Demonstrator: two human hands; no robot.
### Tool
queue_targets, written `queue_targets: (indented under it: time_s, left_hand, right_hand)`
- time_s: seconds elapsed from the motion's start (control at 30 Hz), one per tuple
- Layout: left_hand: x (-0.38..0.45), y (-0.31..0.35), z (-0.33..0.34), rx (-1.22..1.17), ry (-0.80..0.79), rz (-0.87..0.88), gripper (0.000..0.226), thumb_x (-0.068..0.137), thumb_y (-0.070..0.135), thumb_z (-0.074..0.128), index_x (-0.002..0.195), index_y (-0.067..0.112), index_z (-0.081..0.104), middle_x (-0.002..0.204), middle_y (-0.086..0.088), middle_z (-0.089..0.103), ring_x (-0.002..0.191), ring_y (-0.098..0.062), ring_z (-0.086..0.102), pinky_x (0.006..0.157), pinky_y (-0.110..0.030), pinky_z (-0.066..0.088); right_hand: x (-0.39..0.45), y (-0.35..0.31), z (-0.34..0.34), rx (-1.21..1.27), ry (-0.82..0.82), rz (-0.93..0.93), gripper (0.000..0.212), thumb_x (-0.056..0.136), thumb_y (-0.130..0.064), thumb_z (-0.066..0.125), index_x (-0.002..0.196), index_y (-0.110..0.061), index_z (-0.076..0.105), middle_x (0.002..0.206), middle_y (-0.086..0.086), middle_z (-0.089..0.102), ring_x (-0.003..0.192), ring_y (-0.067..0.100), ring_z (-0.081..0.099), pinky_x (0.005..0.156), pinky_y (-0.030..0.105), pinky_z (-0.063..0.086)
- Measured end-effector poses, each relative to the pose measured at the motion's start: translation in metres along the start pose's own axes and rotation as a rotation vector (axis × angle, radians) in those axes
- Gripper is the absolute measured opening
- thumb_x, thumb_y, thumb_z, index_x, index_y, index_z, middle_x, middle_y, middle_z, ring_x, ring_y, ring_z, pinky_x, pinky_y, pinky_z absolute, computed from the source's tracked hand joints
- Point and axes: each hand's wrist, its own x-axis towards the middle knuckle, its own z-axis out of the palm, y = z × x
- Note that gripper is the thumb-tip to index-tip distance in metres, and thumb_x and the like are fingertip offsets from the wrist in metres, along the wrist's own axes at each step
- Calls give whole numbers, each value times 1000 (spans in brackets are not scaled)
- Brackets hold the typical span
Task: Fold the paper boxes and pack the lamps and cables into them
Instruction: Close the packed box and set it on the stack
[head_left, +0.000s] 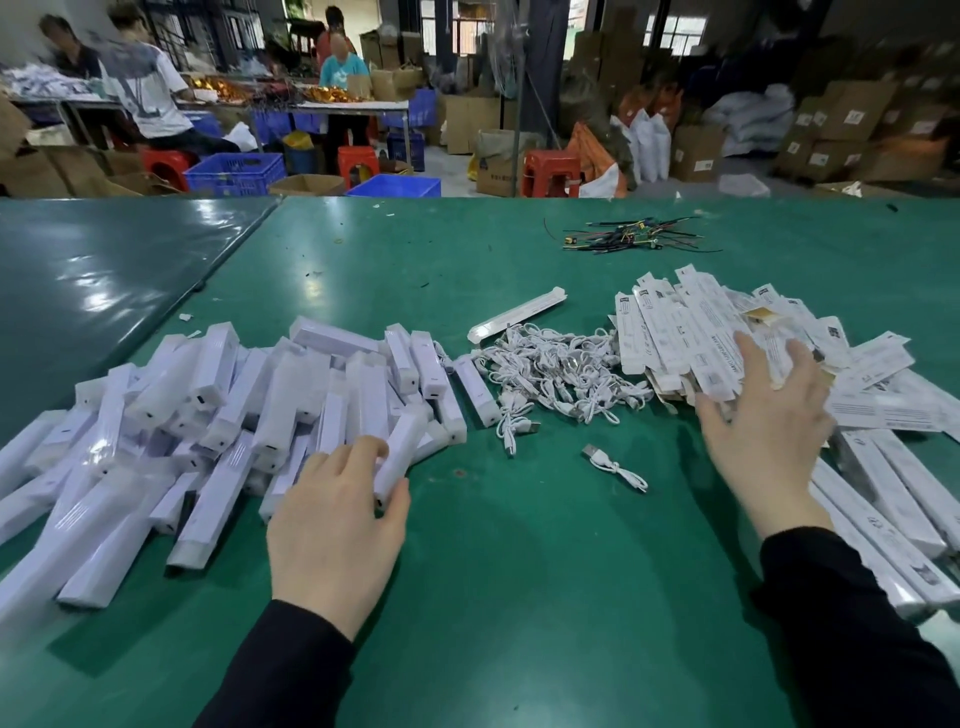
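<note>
While the left hand sits at the near right edge of the lamp pile, its fingers & thumb curl round one white lamp, gripping it near its lower end; that lamp lies tilted, top end leaning away toward the pile's right side. Rest of the lamps are heaped loosely on the left half of the green table, criss-crossed, most wrapped in clear film. Right hand is spread flat, fingers straight & apart, fingertips resting on the stack of flat unfolded paper boxes at the right; it holds nothing. More flat boxes fan out to the right of that hand, & a row of long white boxes lies near the right forearm, by the table's right edge. Between the two piles sits a tangle of white USB cables, touching the lamp pile's right end and just beside the box stack. One single cable lies apart on bare table, nearer the person, between the hands. One long box lies alone behind the cables, angled. Farther back, a small bunch of dark thin wires. Both sleeves are black. Beyond the table: blue crates, red stools, cardboard cartons, people working at another table far back.
</note>
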Motion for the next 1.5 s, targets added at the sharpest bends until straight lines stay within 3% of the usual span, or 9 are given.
queue_targets:
  time_s: [0.3,0.47,0.53,0.6,0.67,0.77,1.07,1.33,1.5]
  left_hand:
    - [1,-1,1,9,-21,65,32,75,26,80,101,13,67,84,-1,65,83,-28,55,62,-39,47]
    - [3,0,0,-33,134,169,46,81,43,71,110,8,65,102,-9,60,95,-30,52,78,-42,46]
    - [3,4,-2,-195,174,181,45,83,46,67,111,10,65,105,-4,59,97,-22,51,84,-29,42]
    - [1,10,-7,-520,125,83,41,81,47,74,111,21,64,102,11,60,90,-9,53,79,-13,41]
    - [1,15,-11,-948,-66,-74,45,73,49,79,111,30,64,105,14,68,90,-8,63,81,-15,50]
    - [5,15,-18,-1538,-318,-220,58,65,47,85,111,16,70,120,-7,70,111,-21,66,87,-28,56]
    - [10,18,-22,-1676,-340,-416,67,30,46,98,82,9,78,92,-17,75,85,-26,74,66,-29,59]
    - [4,19,-18,-1513,-373,-479,25,56,28,80,78,17,78,84,-10,75,74,-21,73,58,-26,56]
    - [5,21,-24,-1711,-449,-454,79,42,37,97,108,8,67,104,-17,73,90,-30,73,70,-29,59]
  right_hand:
    - [11,11,18,64,232,-69,21,94,-23,62,110,-14,72,111,10,71,99,31,59,91,44,29]
    - [-4,-12,-15,662,419,19,21,92,-21,65,110,-12,72,101,2,72,85,10,63,84,24,42]
    - [-23,-36,-35,1082,254,160,16,87,-17,70,103,-19,72,92,-6,73,76,-3,64,68,11,49]
    - [-46,-62,-46,1444,-199,296,18,78,-16,71,96,-18,72,88,-5,76,77,2,70,62,12,52]
    - [-70,-84,-46,1555,-689,391,24,71,-14,68,94,-11,72,91,3,76,70,9,70,55,15,53]
    - [-103,-106,-39,1478,-1059,442,16,67,-11,71,82,-11,77,82,9,74,56,9,63,45,18,49]
    - [-120,-112,-39,1325,-1170,61,26,75,-34,70,98,-24,78,83,-3,74,67,7,63,63,19,48]
    - [-134,-115,-44,1225,-1306,-65,19,90,-2,65,109,1,65,87,17,72,67,19,71,63,24,56]
    - [-134,-114,-46,1266,-1538,-116,14,96,-9,58,107,-10,66,96,16,72,74,20,72,73,29,58]
